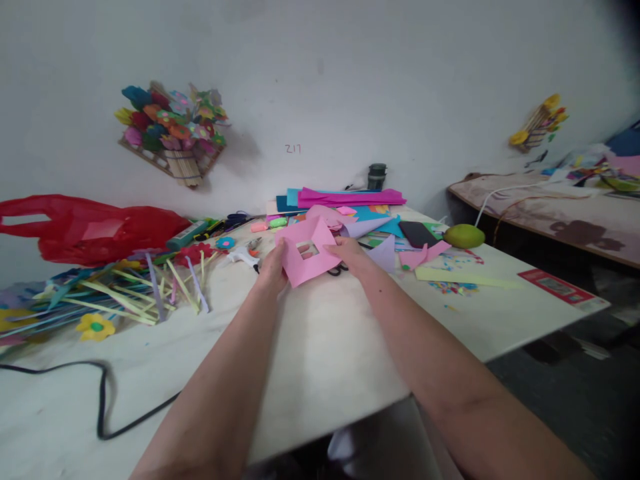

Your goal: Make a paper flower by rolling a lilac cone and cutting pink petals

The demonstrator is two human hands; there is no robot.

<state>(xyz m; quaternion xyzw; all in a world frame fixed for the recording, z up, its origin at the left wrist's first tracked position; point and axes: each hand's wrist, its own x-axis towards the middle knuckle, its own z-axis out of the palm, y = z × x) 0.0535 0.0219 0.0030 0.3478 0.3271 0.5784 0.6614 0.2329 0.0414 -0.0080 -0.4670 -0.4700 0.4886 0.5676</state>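
Observation:
Both my hands hold up a pink sheet of paper point(304, 272) with a squarish hole cut through its middle. My left hand point(273, 268) grips its left edge, and my right hand point(351, 255) pinches its right side. Some fingers show through the hole, behind the sheet. Just beyond it lie more pink paper point(327, 217) and lilac paper pieces point(383, 253). The black handles of what look like scissors point(338, 270) peek out below the sheet's right side. A white glue gun point(244, 257) rests left of my left hand.
Paper flower stems point(125, 293) and a red plastic bag point(95, 230) cover the table's left. A black cable point(103, 400) crosses the front left. Rolled magenta paper point(350, 197) lies at the back. To the right are a dark phone point(418, 234), a green fruit-like object point(465, 236) and paper scraps point(453, 288).

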